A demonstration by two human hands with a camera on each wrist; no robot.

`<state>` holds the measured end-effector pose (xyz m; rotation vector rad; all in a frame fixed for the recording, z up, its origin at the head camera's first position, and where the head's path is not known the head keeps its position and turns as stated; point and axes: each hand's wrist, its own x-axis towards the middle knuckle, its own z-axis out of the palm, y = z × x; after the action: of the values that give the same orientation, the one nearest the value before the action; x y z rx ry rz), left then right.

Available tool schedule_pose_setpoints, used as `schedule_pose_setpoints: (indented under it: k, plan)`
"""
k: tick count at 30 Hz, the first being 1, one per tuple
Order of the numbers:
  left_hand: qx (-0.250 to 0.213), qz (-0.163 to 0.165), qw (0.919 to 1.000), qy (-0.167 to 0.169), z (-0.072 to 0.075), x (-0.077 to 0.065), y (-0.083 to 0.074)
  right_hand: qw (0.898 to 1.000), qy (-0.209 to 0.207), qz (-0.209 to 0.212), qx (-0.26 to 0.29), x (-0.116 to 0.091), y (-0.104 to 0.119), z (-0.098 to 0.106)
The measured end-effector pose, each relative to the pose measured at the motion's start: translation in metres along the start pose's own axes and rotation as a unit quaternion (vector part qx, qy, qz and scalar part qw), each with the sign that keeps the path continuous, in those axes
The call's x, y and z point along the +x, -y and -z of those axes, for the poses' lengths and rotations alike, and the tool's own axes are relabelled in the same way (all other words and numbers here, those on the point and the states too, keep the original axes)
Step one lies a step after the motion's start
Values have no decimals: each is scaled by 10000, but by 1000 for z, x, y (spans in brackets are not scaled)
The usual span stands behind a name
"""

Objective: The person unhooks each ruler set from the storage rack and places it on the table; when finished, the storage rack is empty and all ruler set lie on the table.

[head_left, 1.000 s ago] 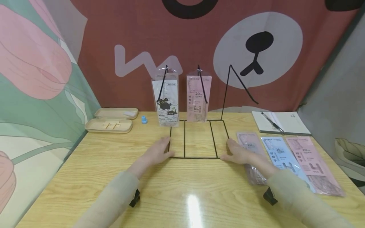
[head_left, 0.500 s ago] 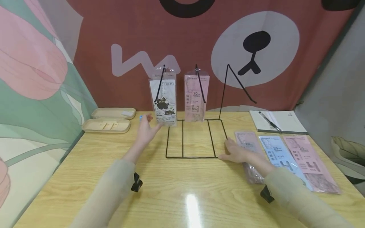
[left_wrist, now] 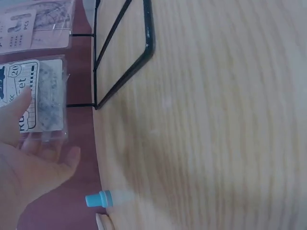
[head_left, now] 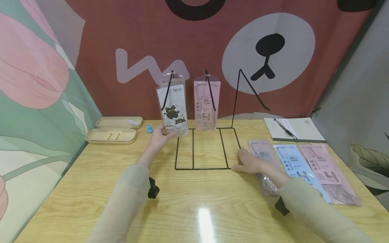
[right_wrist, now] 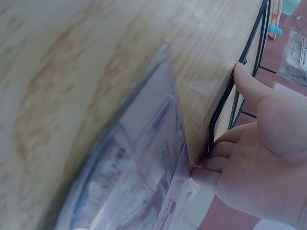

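A black wire display rack [head_left: 209, 168] stands on the table with three upright hooks. On its left hook hangs a white ruler set pack [head_left: 174, 118] with black cats. My left hand [head_left: 158, 137] pinches the lower left of this pack; in the left wrist view the thumb [left_wrist: 24, 101] lies over its front and the fingers reach behind. From the middle hook hangs a pink ruler pack [head_left: 206, 113]. My right hand [head_left: 250, 162] holds the rack's front right corner, thumb on the front bar and fingers bent at the side bar, as the right wrist view shows.
At the right lie a pinkish pack [head_left: 262, 148], a blue pack [head_left: 288, 152] and another pink pack [head_left: 322, 165]. Behind them sits a notebook [head_left: 304, 131] with a pen [head_left: 284, 128]. An open beige case [head_left: 129, 136] and small blue cap-like piece [head_left: 149, 128] are left.
My left hand has left the rack's front left corner, moved back and taken hold of the hanging cat pack, which now tilts slightly. My right hand has stayed at the rack's corner.
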<state>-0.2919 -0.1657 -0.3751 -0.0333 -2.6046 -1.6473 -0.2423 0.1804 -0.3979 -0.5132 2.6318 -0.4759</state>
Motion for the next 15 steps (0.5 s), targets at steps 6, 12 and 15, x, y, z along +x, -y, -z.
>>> schedule_pose_setpoints:
  k: [6,12,15]
  plan:
    - [256,-324,9990,-171,1,-4,2,10000,30,-31,29,0,1,0]
    - [320,-584,9977,-104,3,-22,4,9999,76,-64,19,0,1,0]
    - [196,-665,9976,68,5,-37,6,10000,67,-46,-11,-1,0,1]
